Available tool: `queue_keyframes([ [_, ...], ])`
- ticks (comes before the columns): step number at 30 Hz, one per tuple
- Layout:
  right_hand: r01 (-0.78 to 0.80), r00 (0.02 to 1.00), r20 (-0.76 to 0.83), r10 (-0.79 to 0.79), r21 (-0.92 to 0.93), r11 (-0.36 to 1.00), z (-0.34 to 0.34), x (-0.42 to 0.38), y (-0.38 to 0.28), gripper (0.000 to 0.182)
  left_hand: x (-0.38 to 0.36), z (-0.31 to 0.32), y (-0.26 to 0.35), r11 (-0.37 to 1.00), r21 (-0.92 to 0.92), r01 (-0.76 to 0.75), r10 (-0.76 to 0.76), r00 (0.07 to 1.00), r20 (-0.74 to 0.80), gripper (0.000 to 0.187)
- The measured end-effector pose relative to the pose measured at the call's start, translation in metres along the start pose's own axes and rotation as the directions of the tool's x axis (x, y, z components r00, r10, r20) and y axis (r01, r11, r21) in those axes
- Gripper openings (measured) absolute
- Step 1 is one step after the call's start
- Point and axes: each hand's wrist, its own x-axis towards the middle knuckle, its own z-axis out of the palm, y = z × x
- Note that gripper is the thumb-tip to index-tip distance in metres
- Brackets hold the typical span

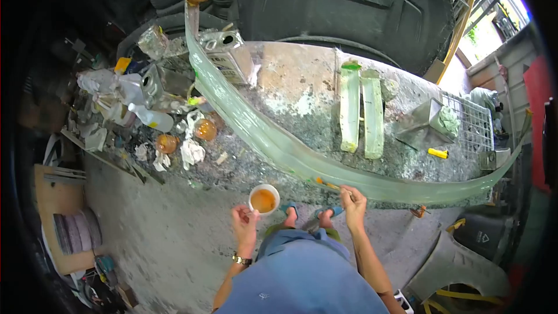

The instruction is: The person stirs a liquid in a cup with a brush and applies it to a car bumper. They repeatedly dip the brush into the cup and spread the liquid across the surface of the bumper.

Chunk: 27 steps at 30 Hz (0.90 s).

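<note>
My left hand (245, 224) is closed on a white cup (275, 195) with amber liquid inside, held in front of the bench edge. In my right hand (353, 203) is a small brush (328, 184), its orange tip pointing left over the front edge of a long curved panel (250, 131). Glossy and translucent green, the panel sweeps from a raised end at the upper left, across the bench, to a raised tip at the far right. The brush tip overlaps the panel in this view.
On the bench (296, 75) lie two pale green strips (350, 107), a metal tin (419, 123), a wire rack (474, 117) and a yellow cylinder (438, 153). Clutter at left includes a rectangular can (228, 61), a white bottle (152, 118), amber containers (205, 129) and crumpled paper (192, 153).
</note>
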Motion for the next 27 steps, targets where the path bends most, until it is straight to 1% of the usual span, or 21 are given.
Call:
queue_keyframes([
  [1, 0.018, 1.0, -0.019, -0.017, 0.02, 1.0, 0.003, 0.0, 0.002, 0.018, 0.003, -0.001, 0.0, 0.999, -0.01, 0.032, -0.032, 0.999, 0.01, 0.037],
  [3, -0.041, 0.999, -0.035, 0.04, -0.038, 0.998, 0.011, -0.002, -0.009, 0.02, 0.012, -0.011, 0.0, 0.999, 0.045, 0.023, -0.023, 1.0, 0.019, 0.035],
  [4, -0.022, 0.999, -0.023, 0.022, -0.034, 0.999, 0.013, -0.003, -0.015, 0.02, 0.009, -0.011, -0.006, 0.995, 0.093, 0.026, -0.029, 0.999, 0.025, 0.033],
  [5, -0.013, 1.0, -0.014, 0.012, -0.03, 0.999, 0.019, -0.008, -0.016, 0.02, 0.001, -0.006, 0.006, 0.996, 0.075, 0.056, -0.057, 0.998, 0.009, 0.031],
  [6, 0.105, 0.994, 0.002, -0.105, -0.05, 0.993, 0.023, -0.009, -0.007, 0.02, 0.0, 0.004, 0.019, 0.996, 0.048, 0.074, -0.074, 0.997, -0.011, 0.03],
  [7, 0.228, 0.973, 0.036, -0.226, -0.072, 0.971, 0.025, -0.009, 0.002, 0.019, 0.001, 0.002, 0.015, 0.996, 0.063, 0.067, -0.067, 0.998, -0.004, 0.029],
  [8, 0.145, 0.986, 0.092, -0.137, -0.096, 0.985, 0.025, -0.016, -0.008, 0.019, 0.003, -0.002, 0.011, 0.996, 0.077, 0.053, -0.052, 0.999, -0.007, 0.029],
  [9, 0.212, 0.973, 0.106, -0.204, -0.069, 0.975, 0.027, -0.017, -0.005, 0.02, 0.005, -0.005, 0.011, 0.994, 0.079, 0.072, -0.075, 0.997, 0.024, 0.029],
  [10, 0.194, 0.977, 0.097, -0.19, -0.041, 0.98, 0.028, -0.022, -0.006, 0.021, 0.004, -0.006, 0.012, 0.991, 0.118, 0.066, -0.068, 0.998, 0.014, 0.028],
  [11, 0.195, 0.978, 0.093, -0.187, -0.076, 0.978, 0.025, -0.027, -0.008, 0.022, 0.005, -0.003, 0.011, 0.987, 0.151, 0.056, -0.059, 0.998, 0.012, 0.028],
  [12, 0.143, 0.988, 0.064, -0.138, -0.082, 0.986, 0.022, -0.029, -0.003, 0.02, 0.007, -0.001, 0.01, 0.987, 0.144, 0.071, -0.079, 0.995, 0.055, 0.028],
  [13, 0.119, 0.993, 0.017, -0.119, -0.041, 0.992, 0.019, -0.029, 0.012, 0.02, 0.008, -0.002, 0.009, 0.983, 0.175, 0.055, -0.067, 0.996, 0.066, 0.027],
  [14, 0.1, 0.995, -0.024, -0.1, 0.007, 0.995, 0.014, -0.029, 0.02, 0.019, 0.009, -0.002, 0.01, 0.978, 0.206, 0.035, -0.051, 0.996, 0.073, 0.027],
  [15, 0.104, 0.993, -0.053, -0.104, -0.003, 0.995, 0.007, -0.031, 0.028, 0.019, 0.01, 0.001, 0.01, 0.979, 0.203, 0.038, -0.06, 0.993, 0.102, 0.027],
  [17, 0.01, 0.993, -0.117, 0.005, 0.125, 0.992, -0.008, -0.034, 0.03, 0.021, 0.011, 0.007, 0.011, 0.98, 0.2, 0.011, -0.035, 0.993, 0.116, 0.027],
  [18, 0.02, 0.989, -0.145, -0.003, 0.118, 0.993, -0.017, -0.036, 0.031, 0.021, 0.013, 0.008, 0.009, 0.981, 0.194, 0.012, -0.04, 0.989, 0.144, 0.027],
  [20, -0.037, 0.98, -0.192, 0.058, 0.11, 0.993, -0.035, -0.038, 0.034, 0.021, 0.015, 0.013, 0.007, 0.968, 0.247, -0.038, -0.008, 0.984, 0.18, 0.031],
  [22, -0.017, 0.977, -0.211, 0.044, 0.13, 0.991, -0.053, -0.038, 0.037, 0.022, 0.014, 0.02, 0.006, 0.972, 0.231, -0.044, -0.004, 0.979, 0.204, 0.031],
  [24, 0.019, 0.954, -0.298, 0.026, 0.147, 0.989, -0.069, -0.041, 0.026, 0.021, 0.01, 0.025, 0.007, 0.971, 0.237, -0.015, -0.033, 0.98, 0.197, 0.031],
  [25, -0.004, 0.95, -0.302, 0.074, 0.225, 0.974, -0.077, -0.041, 0.026, 0.021, 0.007, 0.027, 0.009, 0.97, 0.24, -0.019, -0.029, 0.981, 0.194, 0.031],
  [27, -0.003, 0.947, -0.314, 0.07, 0.209, 0.978, -0.091, -0.042, 0.026, 0.021, 0.003, 0.035, 0.009, 0.971, 0.238, 0.008, -0.062, 0.973, 0.22, 0.031],
])
